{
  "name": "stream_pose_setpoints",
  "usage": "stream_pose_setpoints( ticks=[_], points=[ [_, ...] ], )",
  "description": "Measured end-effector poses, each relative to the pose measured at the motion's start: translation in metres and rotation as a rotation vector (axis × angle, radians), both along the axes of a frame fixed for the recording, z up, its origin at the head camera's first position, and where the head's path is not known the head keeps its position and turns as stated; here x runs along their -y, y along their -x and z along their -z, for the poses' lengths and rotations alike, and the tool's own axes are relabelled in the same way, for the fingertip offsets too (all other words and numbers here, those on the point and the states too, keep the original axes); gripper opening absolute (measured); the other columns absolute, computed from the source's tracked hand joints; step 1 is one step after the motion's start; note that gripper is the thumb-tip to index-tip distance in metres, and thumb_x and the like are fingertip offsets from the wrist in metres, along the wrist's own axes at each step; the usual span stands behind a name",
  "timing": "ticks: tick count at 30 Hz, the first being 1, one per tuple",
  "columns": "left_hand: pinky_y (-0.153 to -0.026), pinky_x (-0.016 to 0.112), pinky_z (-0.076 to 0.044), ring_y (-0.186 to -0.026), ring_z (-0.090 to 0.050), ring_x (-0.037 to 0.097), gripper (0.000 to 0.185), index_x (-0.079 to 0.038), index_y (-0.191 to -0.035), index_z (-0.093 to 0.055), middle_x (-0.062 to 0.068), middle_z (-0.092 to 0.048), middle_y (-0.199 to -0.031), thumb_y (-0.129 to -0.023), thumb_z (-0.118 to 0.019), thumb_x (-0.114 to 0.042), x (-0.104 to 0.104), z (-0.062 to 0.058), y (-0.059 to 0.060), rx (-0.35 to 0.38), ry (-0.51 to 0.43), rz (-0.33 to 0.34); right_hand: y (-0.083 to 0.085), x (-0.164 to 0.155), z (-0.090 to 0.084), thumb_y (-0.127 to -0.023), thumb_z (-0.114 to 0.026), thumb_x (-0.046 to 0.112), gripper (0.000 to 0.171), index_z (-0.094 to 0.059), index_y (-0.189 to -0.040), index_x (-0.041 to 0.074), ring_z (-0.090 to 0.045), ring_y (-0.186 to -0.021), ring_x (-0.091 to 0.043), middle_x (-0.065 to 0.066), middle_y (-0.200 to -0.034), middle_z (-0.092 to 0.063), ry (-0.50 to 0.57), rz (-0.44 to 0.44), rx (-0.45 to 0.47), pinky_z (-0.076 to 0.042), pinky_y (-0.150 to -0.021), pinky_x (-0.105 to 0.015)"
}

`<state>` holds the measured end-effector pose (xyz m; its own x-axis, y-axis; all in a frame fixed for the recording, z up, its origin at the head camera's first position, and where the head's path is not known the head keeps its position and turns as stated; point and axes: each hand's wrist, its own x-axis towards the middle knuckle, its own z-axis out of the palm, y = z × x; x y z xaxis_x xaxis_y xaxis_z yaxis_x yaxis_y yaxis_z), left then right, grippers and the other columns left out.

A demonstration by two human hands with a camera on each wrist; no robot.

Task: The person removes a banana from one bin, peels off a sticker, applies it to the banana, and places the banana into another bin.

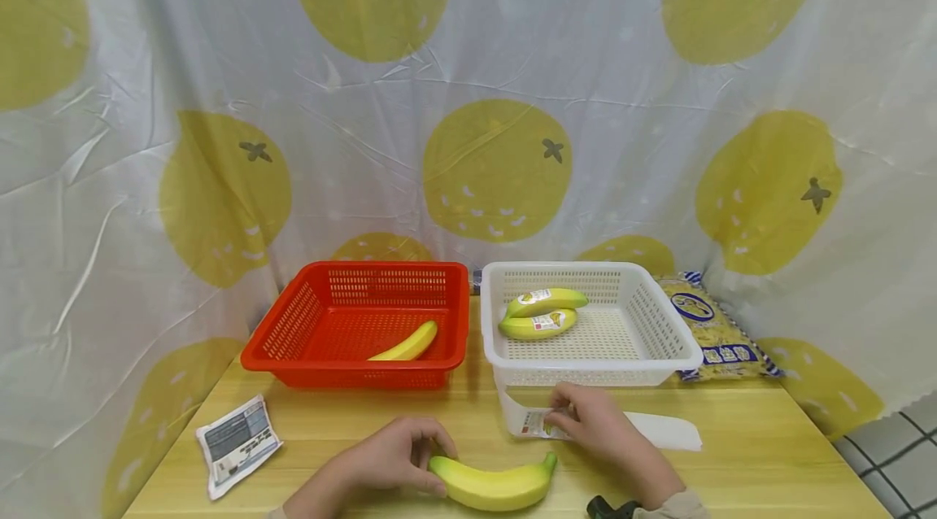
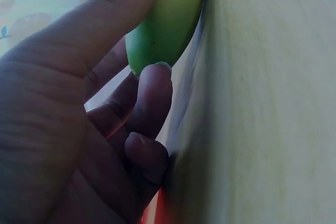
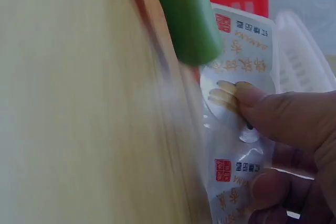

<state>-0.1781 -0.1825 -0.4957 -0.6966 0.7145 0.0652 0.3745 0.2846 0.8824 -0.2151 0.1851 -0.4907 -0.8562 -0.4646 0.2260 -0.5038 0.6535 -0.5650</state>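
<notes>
My left hand holds one end of a yellow banana with green tips, just over the wooden table. In the left wrist view, its thumb and fingers are around the banana's green end. My right hand pinches a strip of banana stickers between thumb and fingers. Close up in the right wrist view, the sticker strip shows printed bananas, orange characters and red squares. The banana's other green tip is beside it. A white length of the strip trails to the right under the wrist.
At the back left stands a red basket with one banana. The white basket beside it holds two stickered bananas. A yellow snack bag lies at right, a small white packet at left. A patterned curtain hangs behind.
</notes>
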Motion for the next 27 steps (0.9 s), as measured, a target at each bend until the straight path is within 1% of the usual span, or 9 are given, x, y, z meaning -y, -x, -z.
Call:
stream_pose_setpoints(
  ticks=[2, 4, 7, 10, 14, 16, 18, 22, 27],
  points=[
    [-0.055, 0.015, -0.045, -0.064, -0.052, -0.002, 0.035, -0.019, -0.111, -0.073, 0.004, -0.067, -0.09, -0.081, -0.089, -0.031, 0.001, 0.0, 0.0, 0.001, 0.007, -0.004, 0.0, 0.008, 0.002, -0.093, -0.077, 0.025, 0.01, -0.068, -0.097, 0.026, -0.048, -0.064, 0.002, 0.016, -0.083, -0.064, 0.041, -0.014, -0.033, -0.047, -0.058, -0.021],
    [-0.054, 0.016, -0.044, -0.062, -0.051, -0.002, 0.034, -0.019, -0.111, -0.074, 0.003, -0.067, -0.088, -0.083, -0.088, -0.031, 0.001, 0.001, 0.0, 0.0, 0.013, -0.018, -0.001, 0.016, 0.004, -0.094, -0.077, 0.021, 0.012, -0.071, -0.104, 0.022, -0.05, -0.067, 0.003, 0.014, -0.088, -0.067, 0.089, -0.034, -0.074, -0.049, -0.06, -0.02],
    [-0.055, 0.016, -0.044, -0.063, -0.049, -0.003, 0.031, -0.019, -0.112, -0.073, 0.002, -0.07, -0.092, -0.086, -0.084, -0.033, 0.0, 0.001, -0.001, -0.075, 0.016, -0.057, -0.004, 0.027, 0.006, -0.094, -0.076, 0.014, 0.018, -0.073, -0.111, 0.013, -0.051, -0.067, 0.003, 0.01, -0.091, -0.069, 0.174, -0.063, -0.134, -0.05, -0.059, -0.02],
    [-0.057, 0.017, -0.046, -0.065, -0.049, -0.004, 0.03, -0.016, -0.114, -0.072, 0.001, -0.072, -0.096, -0.09, -0.081, -0.031, -0.005, 0.002, 0.0, -0.234, -0.015, -0.119, -0.008, 0.039, 0.004, -0.093, -0.076, 0.01, 0.02, -0.073, -0.113, 0.008, -0.051, -0.067, 0.004, 0.007, -0.089, -0.069, 0.26, -0.103, -0.163, -0.051, -0.057, -0.02],
    [-0.056, 0.018, -0.048, -0.068, -0.054, -0.002, 0.031, -0.013, -0.119, -0.071, 0.002, -0.072, -0.097, -0.091, -0.081, -0.022, -0.019, 0.003, 0.001, -0.468, -0.098, -0.193, -0.016, 0.055, 0.002, -0.092, -0.076, 0.005, 0.023, -0.072, -0.114, 0.004, -0.052, -0.068, 0.004, 0.005, -0.089, -0.069, 0.325, -0.131, -0.166, -0.052, -0.057, -0.02],
    [-0.055, 0.016, -0.048, -0.069, -0.057, 0.001, 0.036, -0.015, -0.122, -0.071, 0.0, -0.072, -0.098, -0.089, -0.082, -0.018, -0.028, 0.002, 0.001, -0.563, -0.116, -0.23, -0.021, 0.062, 0.001, -0.092, -0.075, 0.003, 0.023, -0.071, -0.115, 0.002, -0.054, -0.069, 0.004, 0.003, -0.088, -0.069, 0.353, -0.146, -0.16, -0.053, -0.058, -0.02],
    [-0.057, 0.014, -0.048, -0.071, -0.06, 0.003, 0.04, -0.017, -0.125, -0.07, -0.002, -0.071, -0.099, -0.087, -0.084, -0.017, -0.035, 0.001, 0.0, -0.629, -0.111, -0.271, -0.025, 0.069, 0.001, -0.092, -0.073, 0.001, 0.024, -0.07, -0.116, 0.001, -0.055, -0.069, 0.003, 0.001, -0.088, -0.069, 0.379, -0.164, -0.154, -0.054, -0.058, -0.021],
    [-0.057, 0.01, -0.045, -0.073, -0.062, 0.005, 0.043, -0.02, -0.124, -0.071, -0.006, -0.07, -0.1, -0.084, -0.087, -0.018, -0.044, 0.001, -0.003, -0.68, -0.1, -0.339, -0.03, 0.079, 0.001, -0.093, -0.071, -0.001, 0.027, -0.068, -0.119, 0.006, -0.056, -0.07, 0.002, 0.0, -0.087, -0.068, 0.421, -0.208, -0.145, -0.054, -0.058, -0.021],
    [-0.057, 0.016, -0.049, -0.072, -0.063, 0.005, 0.036, -0.019, -0.116, -0.074, -0.005, -0.072, -0.098, -0.082, -0.088, -0.015, -0.048, 0.002, -0.005, -0.702, -0.128, -0.353, -0.034, 0.086, 0.003, -0.09, -0.069, -0.007, 0.035, -0.068, -0.12, 0.012, -0.055, -0.068, 0.002, 0.001, -0.086, -0.068, 0.443, -0.228, -0.134, -0.053, -0.055, -0.021]
  ],
)
